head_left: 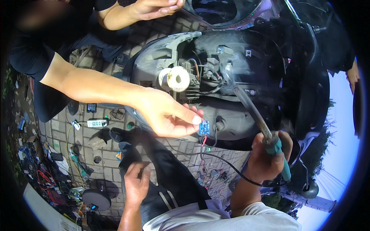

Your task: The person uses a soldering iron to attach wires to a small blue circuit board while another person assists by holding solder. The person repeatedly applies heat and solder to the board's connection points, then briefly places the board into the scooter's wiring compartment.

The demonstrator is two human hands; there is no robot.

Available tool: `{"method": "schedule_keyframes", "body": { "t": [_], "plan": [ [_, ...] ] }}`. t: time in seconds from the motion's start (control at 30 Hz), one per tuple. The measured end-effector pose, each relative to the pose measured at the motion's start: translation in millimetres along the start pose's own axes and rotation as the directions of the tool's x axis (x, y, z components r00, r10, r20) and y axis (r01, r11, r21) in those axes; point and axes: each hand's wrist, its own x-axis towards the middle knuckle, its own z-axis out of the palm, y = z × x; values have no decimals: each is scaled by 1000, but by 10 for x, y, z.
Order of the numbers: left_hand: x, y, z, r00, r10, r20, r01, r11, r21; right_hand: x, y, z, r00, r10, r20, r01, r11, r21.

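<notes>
My right hand [268, 159] is wrapped round the green handle of a soldering iron [251, 109], whose long shaft, with a clear tube-like part, slants up and left over the scooter's body. My left hand [135, 183] rests low beside my dark trousers, fingers loosely curled, thumb apart, nothing seen in it. Between us, another person's hand [169, 113] reaches in from the left and pinches a small blue circuit board [204, 127] with red wire below it. A dark cable [227, 163] curves between the board's area and my right wrist.
A scooter [235, 115] with opened bodywork and exposed wiring fills the middle; a white spool [178, 79] sits on it. Another person's hand [158, 8] is at the top. Electronic parts and scraps [46, 169] litter the paving at left, near a round dark stool-like object [96, 199].
</notes>
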Motion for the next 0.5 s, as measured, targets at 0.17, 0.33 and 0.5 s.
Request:
{"method": "schedule_keyframes", "body": {
  "t": [0.17, 0.33, 0.5],
  "plan": [
    [139, 588, 187, 982, 187, -28, -187, 936, -299, -181, -344, -384, 980, -12, 200, 12, 1000, 1],
    [331, 868, 640, 985, -55, 166, 158, 689, -707, -76, -579, -532, 883, 110, 456, -110, 994, -27],
    [417, 992, 799, 927, -104, 359, 372, 362, -855, 174, -840, -532, 809, 218, 546, -173, 976, -133]
  ]
}}
